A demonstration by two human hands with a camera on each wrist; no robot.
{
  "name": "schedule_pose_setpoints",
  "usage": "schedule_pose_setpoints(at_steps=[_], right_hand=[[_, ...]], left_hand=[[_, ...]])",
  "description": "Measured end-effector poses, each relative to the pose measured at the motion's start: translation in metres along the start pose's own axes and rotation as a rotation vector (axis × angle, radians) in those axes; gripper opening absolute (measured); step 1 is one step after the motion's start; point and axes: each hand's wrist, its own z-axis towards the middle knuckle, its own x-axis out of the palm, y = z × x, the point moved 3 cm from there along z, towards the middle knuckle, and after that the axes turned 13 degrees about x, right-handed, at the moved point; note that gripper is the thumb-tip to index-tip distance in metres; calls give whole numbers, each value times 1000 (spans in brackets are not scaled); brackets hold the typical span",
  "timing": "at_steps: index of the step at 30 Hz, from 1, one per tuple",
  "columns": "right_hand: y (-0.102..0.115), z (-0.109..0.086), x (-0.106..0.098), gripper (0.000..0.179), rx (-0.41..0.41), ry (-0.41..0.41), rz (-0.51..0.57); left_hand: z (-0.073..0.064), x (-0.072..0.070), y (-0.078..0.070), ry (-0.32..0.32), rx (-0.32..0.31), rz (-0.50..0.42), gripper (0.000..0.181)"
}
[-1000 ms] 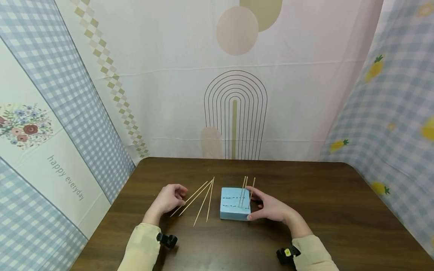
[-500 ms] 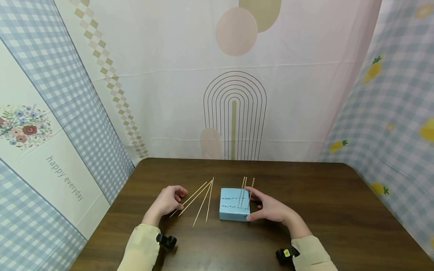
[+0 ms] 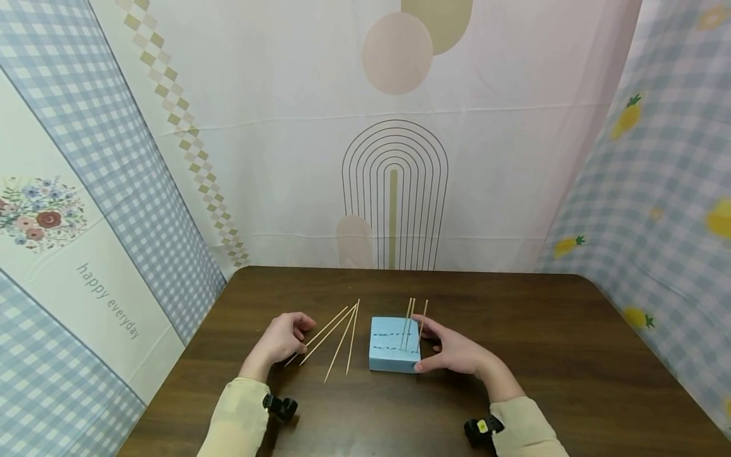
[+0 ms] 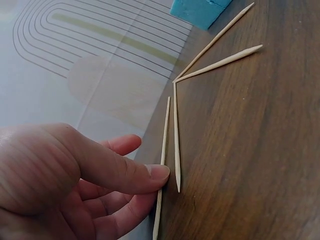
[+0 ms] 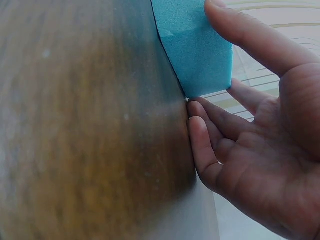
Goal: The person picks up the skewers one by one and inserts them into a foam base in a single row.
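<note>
Pale bamboo skewers lie fanned out on the table, several of them, with one loose skewer (image 3: pixel 339 349) among them. My left hand (image 3: pixel 280 337) is at the leftmost skewer (image 4: pixel 166 125); thumb and fingers pinch it near its lower half in the left wrist view. To the right, a light blue foam block (image 3: pixel 388 343) bears two rows of dark marks on top. Three skewers (image 3: pixel 424 317) stand upright in its right part. My right hand (image 3: pixel 457 349) grips the block's right side, thumb at the near corner, index finger at the far corner. The other right fingers are bent beside it.
The dark wooden table (image 3: pixel 542 336) runs back to a patterned cloth (image 3: pixel 285 190) that hangs behind it. Checked cloths hang at the left and right. A small black camera (image 3: pixel 280 406) sits on each wrist.
My left thumb has slid a little toward the near end of the leftmost skewer. The right hand, the block and the other skewers look unmoved apart from a slight camera shift.
</note>
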Motion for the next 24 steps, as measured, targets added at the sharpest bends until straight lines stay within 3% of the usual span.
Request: schedule_pose_setpoints(at_steps=[24], right_hand=[[2, -2, 1, 103, 11, 1, 6]], left_hand=[[-1, -7, -1, -65, -25, -119, 55]])
